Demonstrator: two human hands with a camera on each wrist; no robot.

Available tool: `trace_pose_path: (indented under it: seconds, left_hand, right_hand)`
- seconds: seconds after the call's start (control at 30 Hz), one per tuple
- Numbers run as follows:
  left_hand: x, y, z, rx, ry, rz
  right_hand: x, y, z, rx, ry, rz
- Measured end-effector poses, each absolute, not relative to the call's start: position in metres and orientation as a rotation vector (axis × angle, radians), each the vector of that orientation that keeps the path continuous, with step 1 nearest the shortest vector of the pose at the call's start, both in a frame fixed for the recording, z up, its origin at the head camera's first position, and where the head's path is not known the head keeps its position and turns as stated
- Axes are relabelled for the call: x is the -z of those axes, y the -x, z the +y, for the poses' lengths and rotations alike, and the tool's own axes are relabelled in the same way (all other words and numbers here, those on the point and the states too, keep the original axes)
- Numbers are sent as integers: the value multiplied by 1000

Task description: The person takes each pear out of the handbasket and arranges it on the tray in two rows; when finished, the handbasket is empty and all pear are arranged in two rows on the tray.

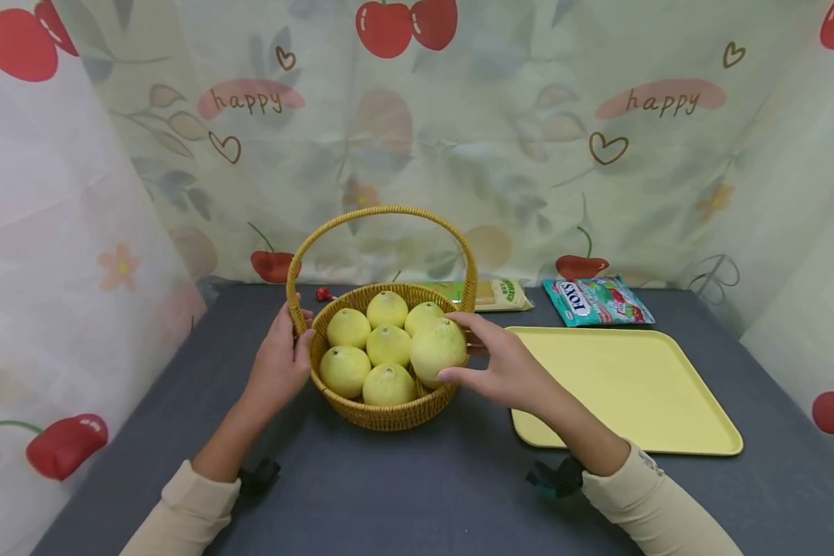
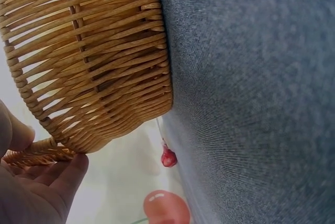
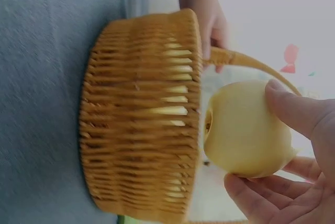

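A wicker basket (image 1: 389,417) full of pale yellow-green round fruits (image 1: 388,345) stands on the dark table. The left hand (image 1: 281,359) grips the base of its tall handle at the left rim; in the left wrist view the fingers and thumb of that hand (image 2: 42,182) lie around the handle beside the woven wall (image 2: 89,51). At the basket's right side, the right hand (image 1: 503,363) holds one fruit (image 1: 439,351) between thumb and fingers. The right wrist view shows this fruit (image 3: 248,130) above the rim, in the grasp of the right hand (image 3: 293,171).
A yellow tray (image 1: 625,390) lies to the right of the basket. Behind it is a blue and red FOX'S candy bag (image 1: 598,301). A flat packet (image 1: 503,295) and a small red item (image 1: 323,294) lie behind the basket, near the patterned curtain.
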State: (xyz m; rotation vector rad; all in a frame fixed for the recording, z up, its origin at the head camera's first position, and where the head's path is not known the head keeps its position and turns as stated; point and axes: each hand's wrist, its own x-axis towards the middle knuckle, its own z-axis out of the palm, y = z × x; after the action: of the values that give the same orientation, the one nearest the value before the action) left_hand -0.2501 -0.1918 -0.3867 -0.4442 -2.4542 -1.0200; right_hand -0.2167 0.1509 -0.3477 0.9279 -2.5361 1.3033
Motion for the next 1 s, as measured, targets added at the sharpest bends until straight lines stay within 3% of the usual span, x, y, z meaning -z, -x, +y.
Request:
trace_pose_path:
  seconds: [1.0]
  left_hand:
    - [391,251,-191,1016,407,-2497]
  right_hand:
    - [320,240,216,-1322,-636,-2510]
